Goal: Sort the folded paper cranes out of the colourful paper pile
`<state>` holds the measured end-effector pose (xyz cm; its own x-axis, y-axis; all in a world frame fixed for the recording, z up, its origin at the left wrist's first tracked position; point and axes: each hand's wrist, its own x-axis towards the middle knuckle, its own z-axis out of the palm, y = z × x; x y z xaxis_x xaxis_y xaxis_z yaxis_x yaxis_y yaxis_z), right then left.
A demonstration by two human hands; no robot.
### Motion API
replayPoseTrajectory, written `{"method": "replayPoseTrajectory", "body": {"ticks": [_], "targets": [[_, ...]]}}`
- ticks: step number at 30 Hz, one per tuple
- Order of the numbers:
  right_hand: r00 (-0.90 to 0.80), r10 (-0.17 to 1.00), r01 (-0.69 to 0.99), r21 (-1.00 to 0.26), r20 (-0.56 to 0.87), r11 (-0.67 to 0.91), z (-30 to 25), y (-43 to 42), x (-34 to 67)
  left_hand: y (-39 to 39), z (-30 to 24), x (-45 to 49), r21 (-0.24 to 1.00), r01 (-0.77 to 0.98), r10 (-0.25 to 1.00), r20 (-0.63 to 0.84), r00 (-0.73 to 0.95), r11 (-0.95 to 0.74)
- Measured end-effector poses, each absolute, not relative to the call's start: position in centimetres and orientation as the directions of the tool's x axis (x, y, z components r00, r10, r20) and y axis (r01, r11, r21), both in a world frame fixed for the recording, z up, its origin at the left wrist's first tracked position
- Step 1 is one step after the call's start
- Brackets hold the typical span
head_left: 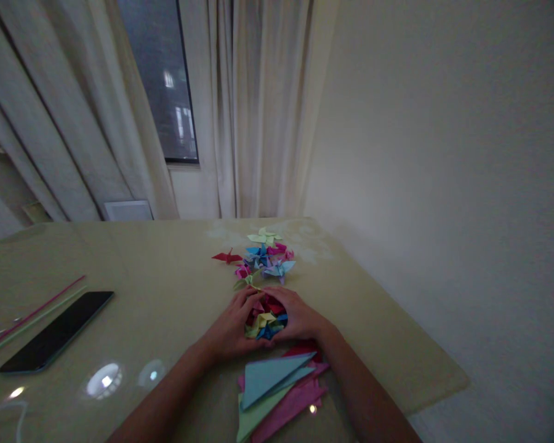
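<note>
My left hand (231, 323) and my right hand (298, 317) cup a small heap of folded paper pieces (265, 320) in red, yellow and blue on the table (166, 277); both hands press against the heap from either side. Just beyond the hands lies a cluster of paper cranes (265, 258) in pink, blue and green, with a red crane (227, 257) at its left. Between my forearms rests a stack of folded paper triangles (277, 387) in blue, green and pink.
A dark phone (58, 332) lies at the left of the table, with thin pink and green straws (32, 314) beside it. Curtains and a window stand behind the table. A wall runs along the right; the table's right edge (397, 307) is close.
</note>
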<state>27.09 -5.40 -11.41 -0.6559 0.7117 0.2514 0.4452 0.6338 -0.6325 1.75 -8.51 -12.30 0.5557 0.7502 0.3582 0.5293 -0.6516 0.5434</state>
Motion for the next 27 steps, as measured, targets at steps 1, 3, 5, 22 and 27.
{"method": "replayPoseTrajectory", "body": {"ticks": [1, 3, 5, 22, 27], "targets": [[-0.654, 0.711, 0.437, -0.638, 0.258, 0.634, -11.42, -5.46, 27.08, -8.52, -12.31, 1.72, 0.559, 0.521, 0.752, 0.347, 0.56, -0.646], [-0.652, 0.71, 0.425, -0.647, 0.266, 0.633, -11.43, -5.57, 27.0, -8.53, -12.35, 1.64, 0.583, 0.507, 0.756, 0.335, 0.562, -0.635], [-0.647, 0.71, 0.416, -0.653, 0.276, 0.633, -11.45, -5.64, 26.86, -8.54, -12.39, 1.56, 0.596, 0.5, 0.76, 0.336, 0.556, -0.629], [-0.666, 0.72, 0.45, -0.667, 0.192, 0.594, -11.43, -5.45, 26.34, -8.4, -12.5, 1.43, 0.584, 0.506, 0.76, 0.353, 0.546, -0.635], [-0.677, 0.681, 0.379, -0.662, 0.278, 0.647, -11.35, -5.53, 26.11, -8.57, -12.39, 1.42, 0.614, 0.471, 0.754, 0.352, 0.555, -0.633]]}}
